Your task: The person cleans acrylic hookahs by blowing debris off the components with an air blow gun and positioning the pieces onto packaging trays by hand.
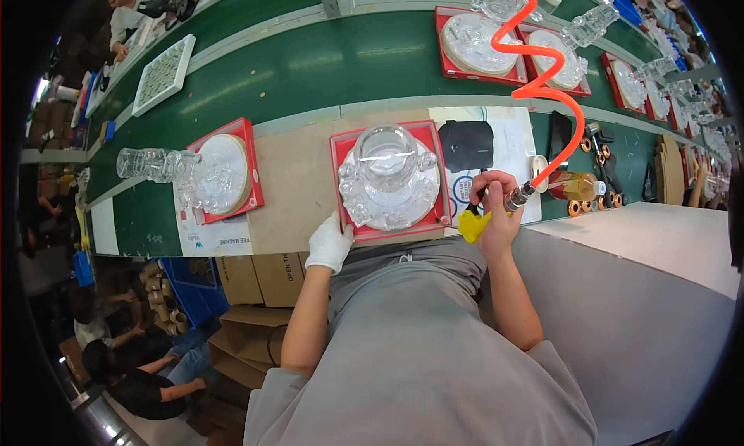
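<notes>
In front of me a red square tray [339, 148] holds a round white disc [380, 181] with a clear glass piece [387, 153] on it. My left hand [327, 243], in a white glove, grips the tray's near left corner. A yellow air blow gun [473, 226] is in my bare right hand [498, 213], its thin nozzle pointing left at the tray's near right corner. From the gun a coiled orange air hose [558, 97] rises up and away. The fingers of my right hand are wrapped around the gun and its metal hose coupling [518, 198].
Left stands another red tray [249, 167] with a tall clear glass piece [155, 164] lying over its disc. More such trays [442, 62] line the far green belt. A black pad [466, 145], a bottle [573, 186] and copper-coloured rings [585, 207] lie right. A white box surface [651, 237] borders my right.
</notes>
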A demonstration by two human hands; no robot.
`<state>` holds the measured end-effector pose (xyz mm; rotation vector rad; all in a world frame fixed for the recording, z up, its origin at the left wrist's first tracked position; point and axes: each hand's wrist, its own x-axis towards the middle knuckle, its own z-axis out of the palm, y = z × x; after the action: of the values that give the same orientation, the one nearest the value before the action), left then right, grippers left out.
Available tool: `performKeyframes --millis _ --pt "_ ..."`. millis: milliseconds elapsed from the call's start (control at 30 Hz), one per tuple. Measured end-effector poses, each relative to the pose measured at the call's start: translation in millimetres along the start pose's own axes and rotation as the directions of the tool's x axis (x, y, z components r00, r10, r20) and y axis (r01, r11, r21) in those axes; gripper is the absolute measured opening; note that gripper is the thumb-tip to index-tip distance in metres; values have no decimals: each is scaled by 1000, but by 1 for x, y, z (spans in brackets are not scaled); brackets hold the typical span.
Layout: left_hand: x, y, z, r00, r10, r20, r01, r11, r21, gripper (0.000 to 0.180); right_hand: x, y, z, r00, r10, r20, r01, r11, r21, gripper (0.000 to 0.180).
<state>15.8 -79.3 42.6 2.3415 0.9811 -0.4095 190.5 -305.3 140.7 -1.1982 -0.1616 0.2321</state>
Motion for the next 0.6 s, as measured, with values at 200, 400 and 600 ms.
performKeyframes --millis 200,400,600 --pt "-13 -9 8 1000 11 17 -12 1000 23 38 19 -11 -5 1000 0 -21 -1 1000 -16 16" --pt "-23 -8 5 1000 28 15 -27 1000 -8 30 45 -5 -1 998 -62 20 63 996 -68 17" --pt "-23 -8 3 1000 -3 18 2 999 34 33 83 2 21 990 -116 83 124 988 -95 17"
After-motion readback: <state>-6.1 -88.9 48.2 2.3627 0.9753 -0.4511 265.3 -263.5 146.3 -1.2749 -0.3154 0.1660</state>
